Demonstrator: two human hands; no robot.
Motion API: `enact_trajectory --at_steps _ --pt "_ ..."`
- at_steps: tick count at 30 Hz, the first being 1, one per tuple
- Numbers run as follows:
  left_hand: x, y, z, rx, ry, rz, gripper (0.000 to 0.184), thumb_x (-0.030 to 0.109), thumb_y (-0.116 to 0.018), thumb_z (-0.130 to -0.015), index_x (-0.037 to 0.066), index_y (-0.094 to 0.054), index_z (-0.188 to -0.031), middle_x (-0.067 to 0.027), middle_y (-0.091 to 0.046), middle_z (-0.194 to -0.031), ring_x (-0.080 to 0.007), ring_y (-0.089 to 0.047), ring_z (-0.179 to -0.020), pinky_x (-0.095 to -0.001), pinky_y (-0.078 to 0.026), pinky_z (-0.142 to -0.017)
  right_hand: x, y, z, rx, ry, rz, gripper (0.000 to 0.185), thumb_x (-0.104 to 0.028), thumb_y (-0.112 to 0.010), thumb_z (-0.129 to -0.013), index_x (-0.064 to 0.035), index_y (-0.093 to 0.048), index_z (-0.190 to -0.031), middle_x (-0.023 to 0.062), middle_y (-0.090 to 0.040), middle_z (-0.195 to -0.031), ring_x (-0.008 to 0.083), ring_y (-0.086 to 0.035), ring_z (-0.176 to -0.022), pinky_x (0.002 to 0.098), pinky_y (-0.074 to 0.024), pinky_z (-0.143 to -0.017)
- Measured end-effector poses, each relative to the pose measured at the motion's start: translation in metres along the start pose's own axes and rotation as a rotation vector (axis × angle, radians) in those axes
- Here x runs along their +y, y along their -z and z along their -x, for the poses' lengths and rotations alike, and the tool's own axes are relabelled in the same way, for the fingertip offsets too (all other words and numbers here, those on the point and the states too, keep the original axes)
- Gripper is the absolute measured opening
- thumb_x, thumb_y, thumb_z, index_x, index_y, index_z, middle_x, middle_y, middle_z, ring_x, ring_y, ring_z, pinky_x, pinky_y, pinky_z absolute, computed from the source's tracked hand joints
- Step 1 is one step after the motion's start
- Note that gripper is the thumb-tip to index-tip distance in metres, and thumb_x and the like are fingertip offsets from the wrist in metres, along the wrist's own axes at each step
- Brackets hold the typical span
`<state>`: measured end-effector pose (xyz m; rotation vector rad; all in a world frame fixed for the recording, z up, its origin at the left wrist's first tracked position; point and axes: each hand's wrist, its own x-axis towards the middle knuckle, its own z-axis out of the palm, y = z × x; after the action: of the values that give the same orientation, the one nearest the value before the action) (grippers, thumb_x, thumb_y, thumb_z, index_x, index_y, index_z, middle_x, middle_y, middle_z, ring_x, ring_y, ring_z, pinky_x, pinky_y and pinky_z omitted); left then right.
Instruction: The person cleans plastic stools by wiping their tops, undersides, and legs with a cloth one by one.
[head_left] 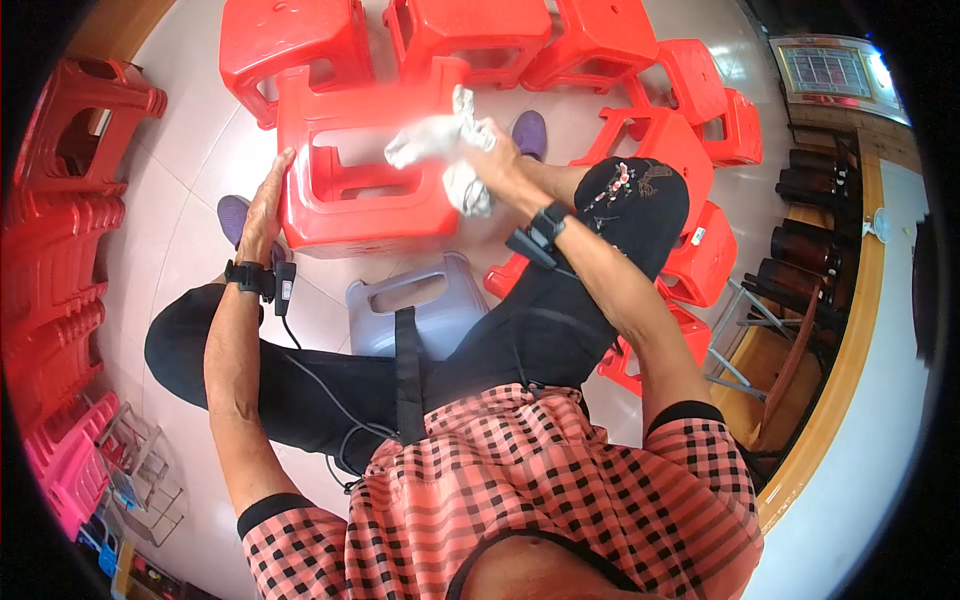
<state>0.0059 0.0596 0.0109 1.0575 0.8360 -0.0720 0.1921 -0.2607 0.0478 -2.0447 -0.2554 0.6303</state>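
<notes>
A red plastic stool [350,232] lies tipped on the floor in front of my knees, its legs and side openings facing up. My left hand [265,208] presses along the stool's left edge, fingers stretched out and reaching toward its upper corner. In my right hand [492,160] is a crumpled whitish cloth [430,140], held over the right part of the stool and blurred at its left end. Part of the cloth hangs below the hand. I sit on a grey-blue plastic stool [440,305], partly hidden between my legs.
Several red stools [480,30] stand in a row beyond, and more red stools [690,250] curve along my right. Stacked red stools [55,270] line the left side, with pink stools [75,460] nearer. A wooden folding table [780,370] is at the right.
</notes>
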Motion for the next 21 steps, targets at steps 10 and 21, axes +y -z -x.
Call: enact_trajectory --at_steps 10,21 --pt "0.02 -0.012 0.021 0.116 0.0 -0.195 0.079 0.059 -0.051 -0.09 -0.005 -0.041 -0.137 -0.0239 -0.05 -0.131 -0.0272 -0.052 -0.118 -0.0331 -0.044 -0.096 -0.005 -0.016 -0.001 -0.137 -0.405 -0.912 0.031 -0.023 -0.067 -0.089 -0.0065 -0.057 -0.114 0.0048 -0.065 -0.097 0.0168 -0.065 -0.083 0.0331 -0.0559 -0.072" --pt "0.003 -0.103 0.071 -0.163 -0.276 -0.721 0.067 0.049 -0.06 -0.089 -0.003 -0.048 -0.129 -0.0252 -0.048 -0.135 -0.0303 -0.049 -0.12 -0.0393 -0.04 -0.1 -0.057 -0.046 0.019 -0.066 -0.421 -0.983 0.03 -0.011 -0.068 -0.087 -0.0068 -0.05 -0.111 0.0053 -0.062 -0.099 0.0148 -0.063 -0.084 0.032 -0.057 -0.067"
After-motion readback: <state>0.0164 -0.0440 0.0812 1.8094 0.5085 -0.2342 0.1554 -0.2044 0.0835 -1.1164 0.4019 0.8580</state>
